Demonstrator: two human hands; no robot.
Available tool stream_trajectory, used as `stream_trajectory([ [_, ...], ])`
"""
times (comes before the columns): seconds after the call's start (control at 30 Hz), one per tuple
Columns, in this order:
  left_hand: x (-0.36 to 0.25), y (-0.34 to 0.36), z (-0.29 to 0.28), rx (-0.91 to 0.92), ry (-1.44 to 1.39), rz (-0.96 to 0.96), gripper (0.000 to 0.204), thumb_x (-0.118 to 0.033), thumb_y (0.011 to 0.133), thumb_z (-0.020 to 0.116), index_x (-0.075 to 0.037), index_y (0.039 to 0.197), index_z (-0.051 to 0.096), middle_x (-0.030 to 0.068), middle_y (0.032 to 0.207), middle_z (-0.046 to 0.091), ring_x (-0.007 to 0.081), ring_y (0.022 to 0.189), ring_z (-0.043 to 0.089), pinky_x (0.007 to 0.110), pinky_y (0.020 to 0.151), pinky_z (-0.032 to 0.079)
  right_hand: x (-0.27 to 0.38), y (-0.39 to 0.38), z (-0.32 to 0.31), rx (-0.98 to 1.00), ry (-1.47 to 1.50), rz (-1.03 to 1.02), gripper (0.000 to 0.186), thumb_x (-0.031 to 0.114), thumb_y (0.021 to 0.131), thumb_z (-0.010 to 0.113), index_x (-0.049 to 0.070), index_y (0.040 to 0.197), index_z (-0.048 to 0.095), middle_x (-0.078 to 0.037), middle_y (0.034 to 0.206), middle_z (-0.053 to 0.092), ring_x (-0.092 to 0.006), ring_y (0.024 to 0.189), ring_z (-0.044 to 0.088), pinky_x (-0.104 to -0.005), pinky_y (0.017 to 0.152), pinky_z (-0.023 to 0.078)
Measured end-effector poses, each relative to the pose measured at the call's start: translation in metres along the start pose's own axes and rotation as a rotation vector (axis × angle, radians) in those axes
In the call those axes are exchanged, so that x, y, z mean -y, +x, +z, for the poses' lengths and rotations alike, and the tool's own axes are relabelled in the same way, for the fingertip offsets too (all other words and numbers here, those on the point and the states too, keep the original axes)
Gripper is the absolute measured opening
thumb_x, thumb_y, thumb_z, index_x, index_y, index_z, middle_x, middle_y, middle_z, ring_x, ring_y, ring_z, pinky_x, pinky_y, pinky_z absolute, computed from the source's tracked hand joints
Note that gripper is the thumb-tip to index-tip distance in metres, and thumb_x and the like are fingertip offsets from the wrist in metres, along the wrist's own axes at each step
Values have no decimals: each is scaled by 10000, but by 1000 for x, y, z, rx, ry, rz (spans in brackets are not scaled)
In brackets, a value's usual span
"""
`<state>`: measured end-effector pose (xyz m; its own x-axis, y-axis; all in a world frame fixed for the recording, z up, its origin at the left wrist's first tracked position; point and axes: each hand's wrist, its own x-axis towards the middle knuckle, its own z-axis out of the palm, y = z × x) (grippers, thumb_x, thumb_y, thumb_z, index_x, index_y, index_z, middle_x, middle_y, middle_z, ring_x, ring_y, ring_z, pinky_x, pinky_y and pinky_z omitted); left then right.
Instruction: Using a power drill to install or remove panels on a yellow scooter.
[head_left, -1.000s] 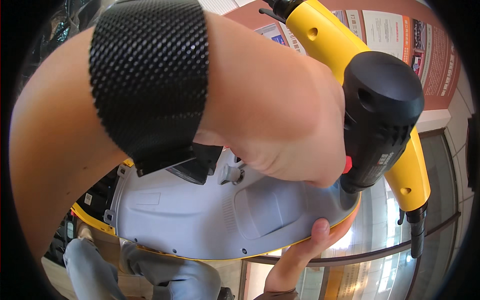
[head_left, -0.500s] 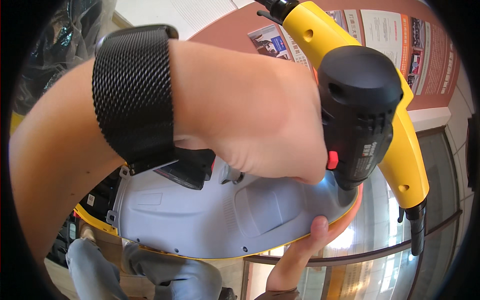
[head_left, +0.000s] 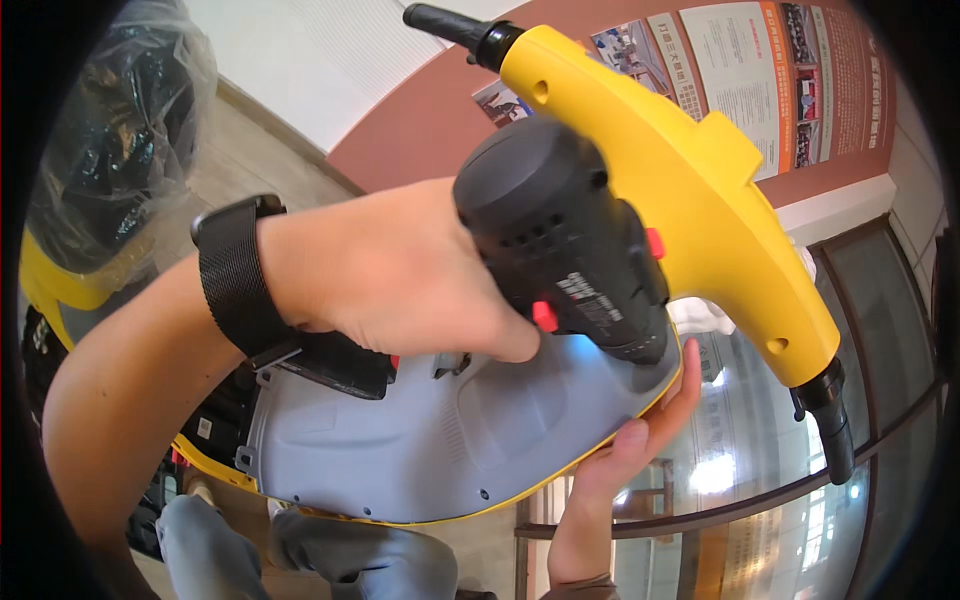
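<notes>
My left hand (head_left: 425, 265), with a black watch band (head_left: 235, 275) on its wrist, is wrapped round a black cordless drill (head_left: 560, 240) with red buttons. The drill's nose points down at the right end of a grey plastic panel (head_left: 350, 440) with a yellow edge; its bit is hidden. Light from the drill falls on the panel. My right hand (head_left: 640, 450) grips the panel's right edge, thumb on top and fingers along the outer side. Just beyond the drill rises a yellow handlebar piece (head_left: 700, 200) with black grips at both ends.
A plastic-wrapped black and yellow item (head_left: 120, 150) stands at the far left. Jeans-clad legs (head_left: 370, 555) show below the panel. A glass-topped case (head_left: 740, 470) with dark frame bars lies at the right. A printed reddish-brown board (head_left: 440, 110) is behind the handlebar.
My left hand and the drill have shifted left in the picture, and the drill leans more. The handlebar also appears further left. My right hand still holds the panel edge.
</notes>
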<state>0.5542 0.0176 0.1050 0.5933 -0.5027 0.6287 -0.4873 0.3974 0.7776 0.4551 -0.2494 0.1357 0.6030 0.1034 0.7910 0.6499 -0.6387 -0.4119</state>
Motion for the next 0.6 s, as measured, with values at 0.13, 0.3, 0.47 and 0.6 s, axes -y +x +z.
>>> stream_trajectory([
  [0.13, -11, -7, 2, -20, -83, -87, 380, 11, 738, 778, -8, 1101, 663, 46, 939, 674, 123, 857, 612, 329, 758, 538, 4, 25, -15, 81, -181, -18, 568, 371, 1011, 511, -34, 1409, 505, -216, 1444, 507, -344, 1346, 512, -428, 1145, 386],
  [0.3, -15, -13, 4, 3, -97, -229, 345, 0, 762, 765, -13, 1092, 664, 27, 860, 661, 104, 788, 599, 313, 708, 533, 29, 70, -37, 277, -532, -1, 155, 45, 823, 580, -20, 882, 708, -97, 944, 520, -199, 861, 531, -316, 748, 455],
  [0.47, -10, -18, 7, -51, -112, -122, 310, 9, 764, 740, -16, 1067, 676, 23, 859, 682, 93, 781, 602, 294, 701, 530, 49, 94, -36, 485, -651, 126, 95, 25, 783, 622, -35, 834, 676, -72, 806, 492, -161, 711, 502, -291, 619, 392],
  [0.6, -9, -22, -1, -70, -110, -180, 295, 24, 762, 718, -15, 1054, 695, 16, 880, 700, 90, 792, 609, 291, 697, 531, 58, 111, -33, 593, -737, 217, 92, 51, 753, 674, -35, 775, 652, -83, 728, 507, -171, 674, 519, -314, 601, 387],
])
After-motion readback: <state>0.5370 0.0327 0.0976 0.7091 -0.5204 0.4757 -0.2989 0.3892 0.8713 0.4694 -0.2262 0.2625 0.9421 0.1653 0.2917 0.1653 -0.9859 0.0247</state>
